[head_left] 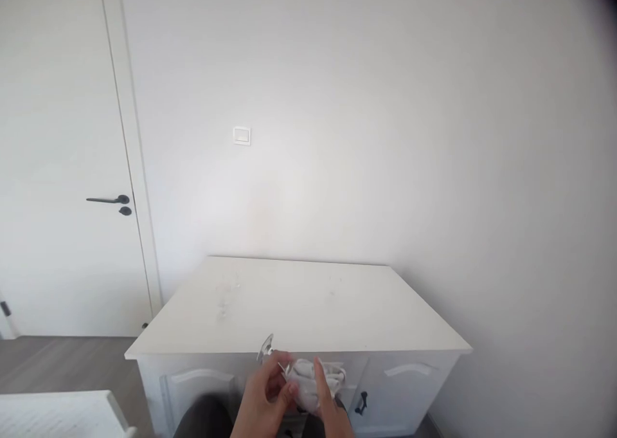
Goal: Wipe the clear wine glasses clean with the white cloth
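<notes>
White cabinet (299,306) against the wall, flat white top with faint smudges near its left rear, two panelled doors below, a dark handle (361,402) on the right door; the cabinet stands on a grey wood floor (62,364).

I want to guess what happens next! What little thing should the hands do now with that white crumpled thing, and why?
Probably lift the white bundle a little and set it on the cabinet top. Both the left hand and the right hand hold it just below the front edge, and that bare surface is the nearest place to put it. What the bundle is cannot be told.
</notes>
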The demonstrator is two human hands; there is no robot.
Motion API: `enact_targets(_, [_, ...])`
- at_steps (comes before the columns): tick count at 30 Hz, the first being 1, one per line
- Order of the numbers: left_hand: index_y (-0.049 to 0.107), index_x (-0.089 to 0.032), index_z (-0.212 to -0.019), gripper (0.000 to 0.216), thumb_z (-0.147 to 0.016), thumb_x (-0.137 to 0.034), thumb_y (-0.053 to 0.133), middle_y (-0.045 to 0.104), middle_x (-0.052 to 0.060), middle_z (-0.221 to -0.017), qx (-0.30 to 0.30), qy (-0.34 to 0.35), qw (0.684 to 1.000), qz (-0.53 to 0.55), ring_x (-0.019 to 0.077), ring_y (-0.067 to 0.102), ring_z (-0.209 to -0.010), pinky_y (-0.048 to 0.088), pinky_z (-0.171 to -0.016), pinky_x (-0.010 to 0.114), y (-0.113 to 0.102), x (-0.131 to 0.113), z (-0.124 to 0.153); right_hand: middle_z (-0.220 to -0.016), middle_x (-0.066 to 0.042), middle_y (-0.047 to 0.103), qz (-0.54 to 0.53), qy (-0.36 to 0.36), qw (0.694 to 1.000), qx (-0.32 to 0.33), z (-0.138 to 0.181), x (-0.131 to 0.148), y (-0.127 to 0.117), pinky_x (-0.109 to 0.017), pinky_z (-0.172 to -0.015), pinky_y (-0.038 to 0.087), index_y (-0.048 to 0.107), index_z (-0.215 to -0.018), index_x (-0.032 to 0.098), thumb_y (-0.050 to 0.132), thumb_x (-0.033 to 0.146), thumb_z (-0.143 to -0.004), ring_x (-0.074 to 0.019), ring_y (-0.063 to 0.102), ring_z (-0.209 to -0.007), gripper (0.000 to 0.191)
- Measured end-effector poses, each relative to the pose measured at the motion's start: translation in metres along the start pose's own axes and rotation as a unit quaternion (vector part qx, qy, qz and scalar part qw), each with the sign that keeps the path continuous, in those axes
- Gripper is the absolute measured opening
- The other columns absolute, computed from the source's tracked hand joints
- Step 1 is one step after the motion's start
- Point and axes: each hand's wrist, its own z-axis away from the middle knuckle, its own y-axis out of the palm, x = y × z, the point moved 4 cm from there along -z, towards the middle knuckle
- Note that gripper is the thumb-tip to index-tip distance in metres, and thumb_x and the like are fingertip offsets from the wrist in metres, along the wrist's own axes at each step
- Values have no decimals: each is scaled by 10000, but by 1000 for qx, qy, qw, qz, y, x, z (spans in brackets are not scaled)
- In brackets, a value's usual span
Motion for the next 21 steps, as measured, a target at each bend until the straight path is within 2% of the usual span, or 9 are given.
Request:
enact_targets(2, [661,-203,-1195,505,-852,-572,692,723,115,-1068,12,46,999,-7,264,692,-973,568,-836,349,-3,-10,5,-1107,-134,746,-72,-12,997,-2,2,9,2,-466,-952,527,401,-1552,238,720,763,-684,-348,687,-1116,1063])
enact_targets(4, [686,-213,-1183,504,-839,-581,703,690,143,-1230,34,95,994,-35,304,639,-1149,507,-1001,403,-7,-20,9,-1108,-168,737,-135,0,991,16,4,15,4,-474,-936,533,331,-1579,188,652,866,-650,-359,678,-1136,1193])
enact_targets(7, [720,-237,-1157,455,-822,-544,734,696,127,-1247,29,99,987,-121,309,614,-1182,458,-1060,429,-14,-31,15,-1197,-195,702,-160,39,985,55,10,18,5,-472,-934,539,301,-1588,171,630,877,-661,-350,676,-1145,1210])
enact_targets(9, [730,-234,-1152,458,-796,-521,761,728,102,-1158,-2,70,984,-161,290,646,-1086,490,-999,400,-16,-35,16,-1293,-194,663,-115,28,992,51,15,14,-1,-470,-974,525,326,-1584,193,675,784,-722,-342,659,-1183,1102])
enact_targets(11, [750,-211,-1084,432,-803,-539,740,748,63,-951,-36,36,982,-181,252,668,-908,528,-861,345,-15,-37,17,-1335,-170,654,-4,-11,999,33,21,8,-8,-473,-1016,509,468,-1523,241,708,649,-788,-350,640,-1219,874])
enact_targets(14, [752,-178,-862,430,-898,-578,597,664,14,-672,-72,-9,973,-219,194,608,-664,483,-657,283,-11,-34,16,-1264,-119,712,163,-100,979,77,29,-1,-6,-511,-1064,479,732,-1263,318,727,465,-828,-377,643,-1213,459])
enact_targets(16, [728,-168,-760,496,-936,-586,529,653,18,-644,-75,-27,970,-231,184,590,-624,458,-616,273,-10,-29,17,-1203,-108,742,196,-126,968,94,32,-8,-1,-502,-1052,495,791,-1142,332,734,414,-828,-371,674,-1162,330])
enact_targets(18, [755,-167,-886,480,-955,-573,507,692,26,-688,-53,-32,974,-218,193,624,-656,485,-643,276,-9,-25,20,-1164,-114,757,172,-85,981,37,30,-14,-2,-437,-984,553,802,-1118,299,741,433,-832,-347,705,-1099,321])
enact_targets(21, [644,-222,-1323,460,-994,-499,483,734,6,-717,-1,-22,975,-223,196,681,-698,542,-755,292,-10,-25,29,-1189,-128,743,39,18,995,-91,25,-20,-16,-361,-856,606,765,-1174,209,725,537,-838,-315,718,-1044,471])
